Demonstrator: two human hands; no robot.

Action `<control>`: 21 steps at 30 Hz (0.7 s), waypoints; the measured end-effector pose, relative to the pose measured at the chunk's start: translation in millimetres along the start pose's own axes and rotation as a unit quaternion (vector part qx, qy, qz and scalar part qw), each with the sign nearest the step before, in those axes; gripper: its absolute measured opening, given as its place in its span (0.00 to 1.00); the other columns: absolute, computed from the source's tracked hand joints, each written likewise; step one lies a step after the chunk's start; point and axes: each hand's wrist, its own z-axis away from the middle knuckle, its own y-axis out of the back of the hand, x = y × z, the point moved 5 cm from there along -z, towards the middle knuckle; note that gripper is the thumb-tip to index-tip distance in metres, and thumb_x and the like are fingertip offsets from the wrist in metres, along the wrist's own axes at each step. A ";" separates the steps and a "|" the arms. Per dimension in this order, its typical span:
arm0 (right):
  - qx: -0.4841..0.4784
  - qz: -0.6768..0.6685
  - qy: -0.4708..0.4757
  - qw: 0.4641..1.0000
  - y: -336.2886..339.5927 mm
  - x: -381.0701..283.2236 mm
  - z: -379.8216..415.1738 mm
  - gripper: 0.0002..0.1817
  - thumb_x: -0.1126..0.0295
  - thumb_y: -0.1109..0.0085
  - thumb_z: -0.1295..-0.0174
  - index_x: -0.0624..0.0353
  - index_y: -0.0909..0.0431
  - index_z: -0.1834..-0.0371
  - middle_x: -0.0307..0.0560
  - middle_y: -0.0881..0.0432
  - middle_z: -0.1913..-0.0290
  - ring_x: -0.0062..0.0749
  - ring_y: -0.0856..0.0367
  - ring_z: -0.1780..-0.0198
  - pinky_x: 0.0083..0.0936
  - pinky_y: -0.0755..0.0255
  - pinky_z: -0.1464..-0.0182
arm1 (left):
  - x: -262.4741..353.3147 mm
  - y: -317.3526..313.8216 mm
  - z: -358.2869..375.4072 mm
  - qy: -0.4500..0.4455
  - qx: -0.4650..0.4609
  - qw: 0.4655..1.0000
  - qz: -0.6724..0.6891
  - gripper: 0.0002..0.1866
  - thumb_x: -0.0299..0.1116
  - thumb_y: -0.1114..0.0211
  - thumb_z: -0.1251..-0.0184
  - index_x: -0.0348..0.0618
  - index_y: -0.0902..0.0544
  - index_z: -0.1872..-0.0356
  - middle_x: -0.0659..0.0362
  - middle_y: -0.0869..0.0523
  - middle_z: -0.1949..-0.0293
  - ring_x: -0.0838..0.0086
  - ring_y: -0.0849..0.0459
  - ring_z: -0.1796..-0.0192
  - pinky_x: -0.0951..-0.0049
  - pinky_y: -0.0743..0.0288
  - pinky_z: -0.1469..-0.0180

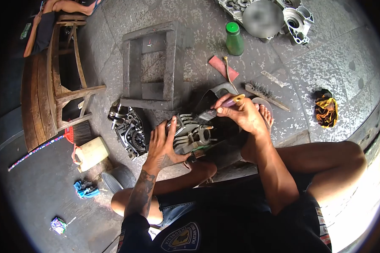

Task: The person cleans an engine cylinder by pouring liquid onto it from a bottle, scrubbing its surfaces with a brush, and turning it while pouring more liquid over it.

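Observation:
A finned metal engine part point(190, 135) is in front of me, low over a dark basin point(228, 145). My left hand point(164, 141) grips its left side, fingers spread over the fins and thumb near the lower edge. In my right hand point(240, 111) is a brush point(233, 100) with a purple and yellow handle, its dark bristle end pointing left just above the basin. The brush tip is close to the part's upper right; whether they touch cannot be told. Another open engine casing point(133, 134) with gears lies left of my left hand.
A wooden frame point(173, 67) stands ahead, with a green bottle point(234, 40), metal casings point(297, 23), a wire brush point(268, 96) and a stained cloth point(326, 110) rightward. Leftward are a bench point(40, 101), a jerrycan point(92, 154), a bucket point(119, 176) and a seated person point(42, 25).

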 end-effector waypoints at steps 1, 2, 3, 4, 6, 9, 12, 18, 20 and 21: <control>0.009 -0.051 0.026 0.998 -1.4 -12.6 -3.2 0.07 0.72 0.32 0.37 0.63 0.17 0.59 0.38 0.15 0.63 0.19 0.19 0.60 0.20 0.25 0.54 | 0.8 0.1 0.2 -0.006 0.004 1.000 -0.002 0.70 0.50 0.16 0.70 0.42 0.48 0.22 0.41 0.33 0.39 0.45 0.29 0.40 0.47 0.33 0.41; 0.021 -0.106 0.050 0.993 -4.6 -25.0 -4.3 0.07 0.72 0.33 0.37 0.63 0.17 0.59 0.37 0.15 0.63 0.19 0.19 0.60 0.20 0.24 0.54 | 2.2 1.2 2.4 -0.012 0.002 1.000 -0.005 0.70 0.51 0.16 0.70 0.42 0.49 0.22 0.41 0.33 0.39 0.44 0.29 0.40 0.46 0.33 0.41; 0.013 -0.112 0.057 0.992 -9.2 -36.1 -6.6 0.08 0.72 0.33 0.36 0.64 0.17 0.59 0.37 0.15 0.63 0.18 0.19 0.60 0.20 0.24 0.54 | 3.8 2.0 1.5 -0.003 -0.006 1.000 -0.002 0.70 0.51 0.16 0.70 0.42 0.49 0.22 0.41 0.33 0.39 0.44 0.29 0.40 0.46 0.34 0.41; 0.001 -0.061 0.054 0.997 -15.0 -39.4 -6.5 0.08 0.72 0.34 0.36 0.65 0.18 0.59 0.37 0.16 0.63 0.18 0.19 0.60 0.19 0.24 0.55 | 3.4 2.7 2.3 -0.006 -0.005 1.000 -0.004 0.70 0.51 0.16 0.70 0.42 0.49 0.22 0.41 0.33 0.39 0.44 0.29 0.40 0.46 0.34 0.41; 0.005 -0.105 0.007 0.994 -18.1 -15.1 -6.2 0.08 0.71 0.33 0.36 0.64 0.17 0.60 0.36 0.16 0.64 0.18 0.19 0.61 0.20 0.24 0.56 | 4.1 0.5 4.7 -0.016 -0.020 0.999 -0.029 0.72 0.50 0.15 0.70 0.34 0.52 0.23 0.41 0.35 0.36 0.45 0.32 0.37 0.51 0.34 0.36; 0.053 -0.057 -0.003 0.997 -3.3 6.3 -3.3 0.06 0.73 0.32 0.37 0.65 0.17 0.61 0.37 0.16 0.65 0.19 0.18 0.61 0.21 0.20 0.56 | 4.5 1.2 7.9 -0.013 -0.015 0.999 -0.037 0.71 0.51 0.15 0.69 0.33 0.50 0.24 0.40 0.35 0.36 0.45 0.32 0.37 0.51 0.34 0.36; 0.102 -0.091 -0.022 0.990 -9.2 9.8 -1.9 0.06 0.75 0.33 0.37 0.65 0.17 0.60 0.39 0.16 0.65 0.21 0.17 0.62 0.23 0.16 0.58 | 4.7 -1.1 9.8 -0.025 0.019 0.999 -0.013 0.70 0.51 0.15 0.71 0.41 0.49 0.22 0.41 0.33 0.39 0.46 0.29 0.41 0.49 0.34 0.42; 0.209 0.094 -0.022 0.973 -9.3 3.7 -0.7 0.06 0.73 0.33 0.38 0.63 0.18 0.61 0.41 0.16 0.72 0.20 0.18 0.70 0.24 0.22 0.65 | 7.6 -1.1 8.4 -0.013 -0.007 0.999 -0.045 0.70 0.52 0.16 0.69 0.31 0.49 0.24 0.40 0.35 0.36 0.45 0.32 0.36 0.50 0.35 0.34; 0.208 0.004 -0.011 0.978 -16.1 -18.6 0.0 0.07 0.73 0.33 0.39 0.63 0.18 0.62 0.43 0.16 0.74 0.21 0.19 0.73 0.24 0.25 0.66 | 8.5 -0.4 9.6 -0.015 0.003 0.999 -0.034 0.70 0.51 0.16 0.70 0.35 0.47 0.24 0.41 0.34 0.37 0.46 0.31 0.39 0.50 0.34 0.38; 0.206 -0.033 -0.014 0.978 -22.1 -22.9 0.0 0.06 0.74 0.33 0.39 0.63 0.18 0.62 0.43 0.16 0.74 0.21 0.19 0.72 0.23 0.24 0.66 | 8.5 1.9 8.3 -0.020 0.024 0.999 -0.025 0.69 0.50 0.15 0.71 0.39 0.46 0.23 0.41 0.34 0.39 0.47 0.29 0.42 0.50 0.34 0.42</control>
